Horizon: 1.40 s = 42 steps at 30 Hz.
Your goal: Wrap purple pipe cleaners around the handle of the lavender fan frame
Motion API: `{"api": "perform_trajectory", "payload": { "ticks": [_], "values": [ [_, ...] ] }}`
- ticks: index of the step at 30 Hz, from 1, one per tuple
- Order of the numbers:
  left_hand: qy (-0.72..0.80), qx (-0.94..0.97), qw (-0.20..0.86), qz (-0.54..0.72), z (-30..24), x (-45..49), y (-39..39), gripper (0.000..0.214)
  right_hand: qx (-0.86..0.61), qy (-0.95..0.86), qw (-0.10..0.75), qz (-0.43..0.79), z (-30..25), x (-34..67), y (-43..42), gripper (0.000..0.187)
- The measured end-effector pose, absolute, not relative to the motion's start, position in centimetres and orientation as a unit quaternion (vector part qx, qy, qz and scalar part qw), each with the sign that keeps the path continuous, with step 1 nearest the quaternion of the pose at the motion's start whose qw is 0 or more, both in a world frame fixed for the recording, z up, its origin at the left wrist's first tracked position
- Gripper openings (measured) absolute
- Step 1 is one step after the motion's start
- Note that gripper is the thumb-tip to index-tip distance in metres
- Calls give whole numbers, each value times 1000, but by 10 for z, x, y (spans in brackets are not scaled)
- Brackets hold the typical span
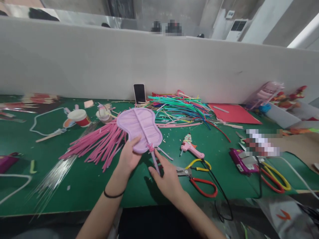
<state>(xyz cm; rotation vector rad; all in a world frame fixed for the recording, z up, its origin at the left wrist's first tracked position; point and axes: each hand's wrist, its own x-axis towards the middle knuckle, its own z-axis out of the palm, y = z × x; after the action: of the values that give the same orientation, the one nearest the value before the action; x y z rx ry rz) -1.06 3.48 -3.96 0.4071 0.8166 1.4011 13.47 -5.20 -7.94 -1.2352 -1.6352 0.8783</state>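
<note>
A lilac butterfly-shaped fan (139, 128) with a pink handle is held above the green table (82, 186). My left hand (128, 156) grips its lower left edge, thumb on the face. My right hand (165, 176) pinches the thin handle just below a small pink bow. A heap of pink strips (102, 142) lies under and to the left of the fan.
A pink glue gun (190, 149), red-and-yellow scissors (199, 174), a pile of coloured straws (179, 108), a phone (139, 93) leaning on the white partition, two paper cups (79, 118), red paper (233, 113) and silver wires (53, 179) lie around. More tools sit at the right.
</note>
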Motion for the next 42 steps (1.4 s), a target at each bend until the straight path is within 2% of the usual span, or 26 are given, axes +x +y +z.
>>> {"api": "perform_trajectory", "payload": {
  "ticks": [5,7,12,17,22,27,34,42],
  "values": [
    [410,205,695,555,-56,-36,67,23,-507,-507,478,507,-90,139,-50,51],
    [415,212,692,552,-65,-40,72,19,-500,-443,506,546,-95,141,-44,54],
    [417,241,681,552,-81,-37,70,38,-481,-303,550,612,-99,138,-27,65],
    [400,271,689,540,-80,-30,61,51,-426,-248,565,662,-94,131,-15,49],
    [379,346,702,494,-76,-34,58,70,-393,-207,627,640,-92,125,-6,33],
    [402,436,678,435,-77,-34,54,42,-380,-167,692,590,-85,123,12,28],
    [412,519,616,426,-78,-24,44,43,-372,-125,747,536,-82,110,26,31],
    [419,514,566,489,-84,-14,41,39,-347,-145,749,546,-78,105,26,32]
  ]
}}
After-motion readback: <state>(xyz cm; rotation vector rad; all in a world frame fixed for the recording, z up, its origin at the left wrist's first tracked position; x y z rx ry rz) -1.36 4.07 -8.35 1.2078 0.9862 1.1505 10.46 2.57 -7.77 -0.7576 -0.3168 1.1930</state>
